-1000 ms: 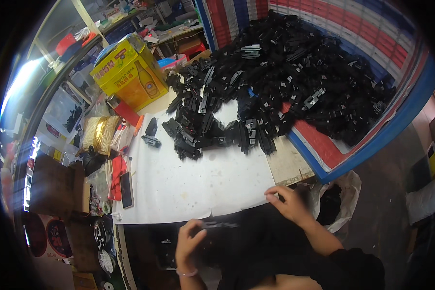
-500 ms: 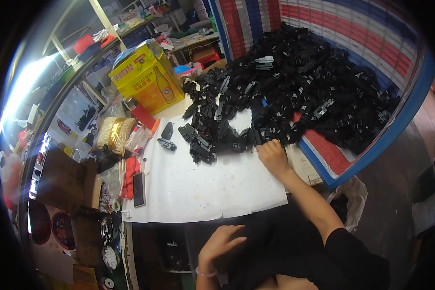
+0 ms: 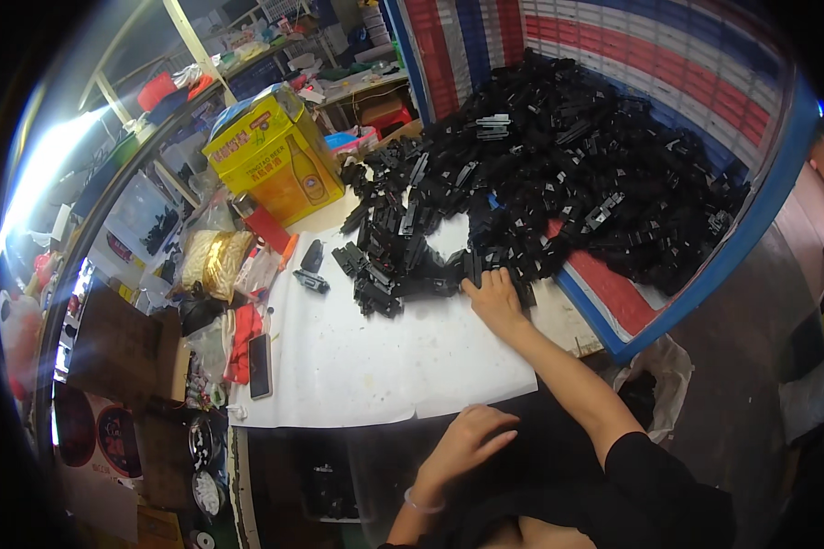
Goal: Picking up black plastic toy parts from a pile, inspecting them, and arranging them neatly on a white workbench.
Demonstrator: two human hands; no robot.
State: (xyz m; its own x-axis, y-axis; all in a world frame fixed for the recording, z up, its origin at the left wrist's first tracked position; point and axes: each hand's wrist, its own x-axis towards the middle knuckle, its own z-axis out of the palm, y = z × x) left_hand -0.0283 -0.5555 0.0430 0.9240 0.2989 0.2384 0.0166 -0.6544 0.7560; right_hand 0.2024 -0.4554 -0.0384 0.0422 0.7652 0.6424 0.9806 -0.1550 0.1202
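A large heap of black plastic parts [image 3: 604, 137], some with grey or shiny strips, fills the striped bin and spills onto the white-covered table [image 3: 366, 375]. My right hand [image 3: 499, 300] reaches to the near edge of this spill, its fingers closed around a black plastic part [image 3: 474, 263] that is mostly hidden. My left hand [image 3: 471, 437], a bracelet at its wrist, hovers above my lap just off the table's front edge. It is empty, with fingers stretched and thumb apart. Two loose dark pieces [image 3: 311, 279] lie left of the spill.
At the bin's front is a blue frame edge [image 3: 696, 302]. A yellow carton [image 3: 275, 156] stands at the table's back left. Along the left side are a phone [image 3: 260, 366], red cloth [image 3: 241, 343] and a bag with golden wrapping [image 3: 212, 265]. A whitish bag [image 3: 664, 384] stands below the bin.
My left hand has risen and shifted right, closer to the table edge. My right hand has moved slightly left along the edge of the black parts. The view has tilted a little.
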